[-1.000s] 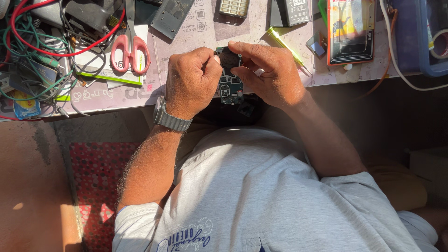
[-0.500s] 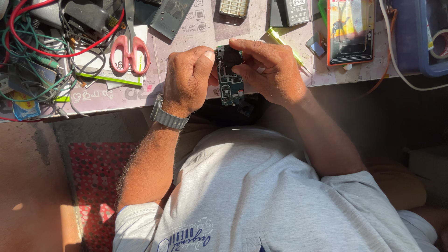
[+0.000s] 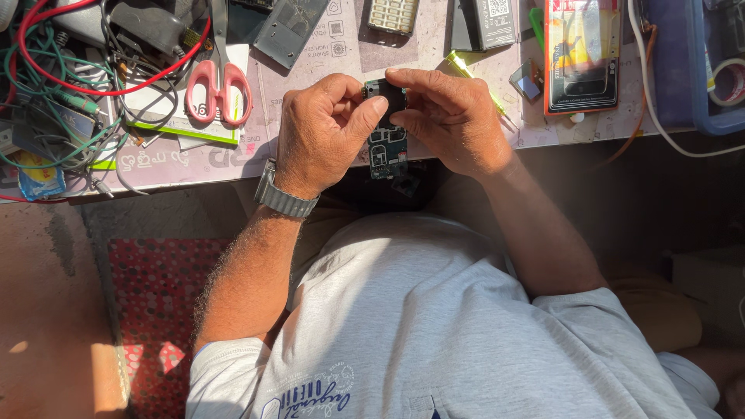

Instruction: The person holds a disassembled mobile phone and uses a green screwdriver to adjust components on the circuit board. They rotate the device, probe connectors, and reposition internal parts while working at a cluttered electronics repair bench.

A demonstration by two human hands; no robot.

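Observation:
A small dark phone circuit board (image 3: pixel 386 146) is held upright between both hands over the near edge of the workbench (image 3: pixel 233 159). My left hand (image 3: pixel 322 133), with a metal watch at the wrist, pinches the board's left side, thumb pressed near its top. My right hand (image 3: pixel 446 116) grips the right side, its fingers curled over the upper end. The board's top part is hidden by the fingers; its lower part with small components shows between the palms.
Pink-handled scissors (image 3: pixel 220 84) and a tangle of red and green wires (image 3: pixel 70 85) lie at the left. A keypad part (image 3: pixel 393 13), a dark battery (image 3: pixel 483 22), a yellow-green tool (image 3: pixel 475 74) and a packaged phone cover (image 3: pixel 582 54) sit behind the hands. A blue tray (image 3: pixel 718 70) is at right.
The board has been turned from lying between the hands to standing upright, and my left thumb has shifted onto its upper left edge. Both hands stay at the bench edge.

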